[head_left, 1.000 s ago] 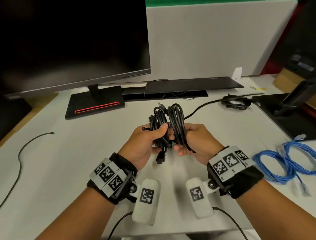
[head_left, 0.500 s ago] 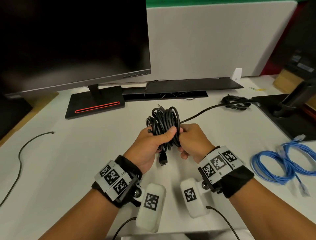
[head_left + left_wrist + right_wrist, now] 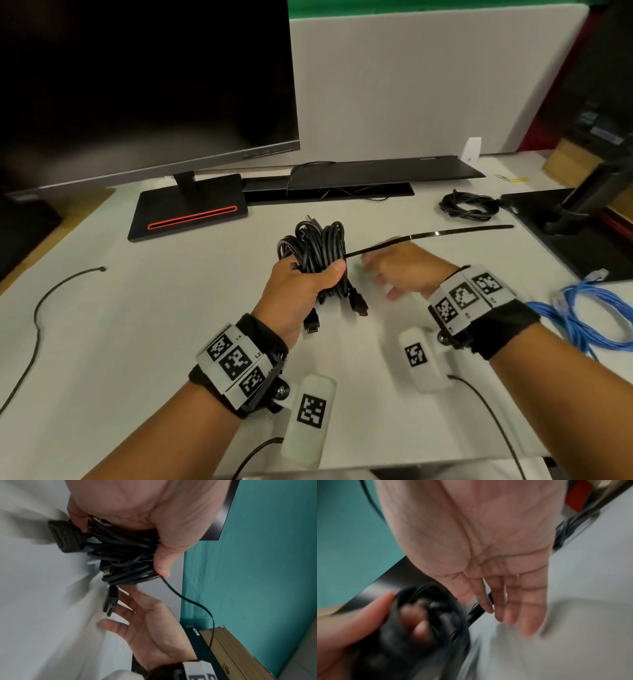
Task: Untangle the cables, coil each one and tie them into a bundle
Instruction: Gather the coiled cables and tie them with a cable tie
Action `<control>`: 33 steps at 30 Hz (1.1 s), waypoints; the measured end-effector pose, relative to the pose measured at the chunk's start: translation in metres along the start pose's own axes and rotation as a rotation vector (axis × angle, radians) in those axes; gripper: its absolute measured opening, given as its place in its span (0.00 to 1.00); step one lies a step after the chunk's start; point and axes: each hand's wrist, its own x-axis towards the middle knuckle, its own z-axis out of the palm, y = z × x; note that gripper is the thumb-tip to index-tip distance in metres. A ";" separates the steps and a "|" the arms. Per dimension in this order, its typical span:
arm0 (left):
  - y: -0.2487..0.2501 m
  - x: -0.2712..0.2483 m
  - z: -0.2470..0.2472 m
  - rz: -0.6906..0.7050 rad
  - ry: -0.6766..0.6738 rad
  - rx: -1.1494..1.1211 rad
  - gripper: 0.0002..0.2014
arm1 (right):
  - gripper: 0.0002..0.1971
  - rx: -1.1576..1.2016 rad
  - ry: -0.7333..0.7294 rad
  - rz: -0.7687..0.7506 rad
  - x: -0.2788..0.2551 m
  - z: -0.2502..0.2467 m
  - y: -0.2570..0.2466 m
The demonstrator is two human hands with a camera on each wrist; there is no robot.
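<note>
A thin black cord [image 3: 37, 322] snakes along the table's [image 3: 137, 342] left edge, with a dark monitor [image 3: 144, 85] at the back left. Over the middle of the table, the left hand [image 3: 301, 284] is wrapped tight around a coiled black cable bundle [image 3: 315, 246], loops standing upright, two plugs [image 3: 358, 303] dangling toward the near edge. A black zip tie [image 3: 428, 234] sticks out of the bundle, long axis pointing toward the right edge. The right hand [image 3: 400, 270] is blurred just beside it, palm open, fingers [image 3: 510, 601] straight, holding nothing. A blue cable coil [image 3: 582, 318] lies at the right edge, and another black coil [image 3: 469, 205] at the back right.
</note>
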 end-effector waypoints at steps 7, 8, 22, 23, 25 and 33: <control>0.005 0.005 -0.008 -0.040 0.066 0.038 0.15 | 0.20 -0.467 0.513 0.119 0.039 -0.084 0.038; 0.005 0.005 -0.009 -0.049 0.066 0.042 0.15 | 0.23 -0.481 0.516 0.129 0.043 -0.092 0.043; 0.010 0.017 -0.030 -0.056 0.177 0.133 0.15 | 0.10 -0.573 0.378 -0.040 0.042 -0.084 0.041; 0.010 0.017 -0.032 -0.054 0.187 0.140 0.15 | 0.08 -0.484 0.399 -0.077 0.038 -0.081 0.042; 0.010 0.019 -0.037 -0.042 0.212 0.155 0.14 | 0.05 -0.179 0.433 -0.117 0.033 -0.079 0.040; 0.011 0.021 -0.046 0.011 0.329 0.179 0.14 | 0.06 0.846 0.473 -0.215 -0.024 -0.075 0.026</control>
